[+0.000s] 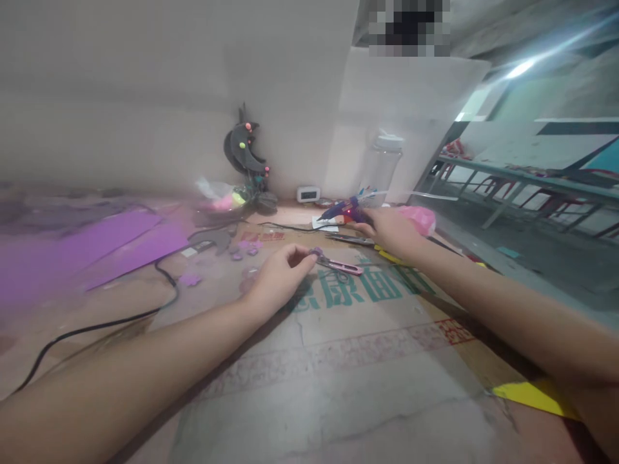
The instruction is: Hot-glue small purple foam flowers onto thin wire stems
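My left hand [283,274] is closed over the cardboard, thumb and forefinger pinching a small purple flower-like piece [316,252]. Reaching right from that pinch is a slim pink hair clip [345,265] with a long slot; whether the two are joined I cannot tell. At the back right, my right hand [387,229] is wrapped round a dark blue glue gun [341,210] that shows a small red light. Its nozzle points left. Scissors [351,239] lie just below the gun. Several purple foam flowers [249,246] are scattered left of my left hand.
Printed cardboard [333,348] covers the table. Purple sheets [130,241] lie left, beside a black cord [106,322]. At the back stand a dark crescent ornament [242,148], a small digital clock [308,194] and a clear bottle [382,164]. Yellow sheet [536,396] lies right.
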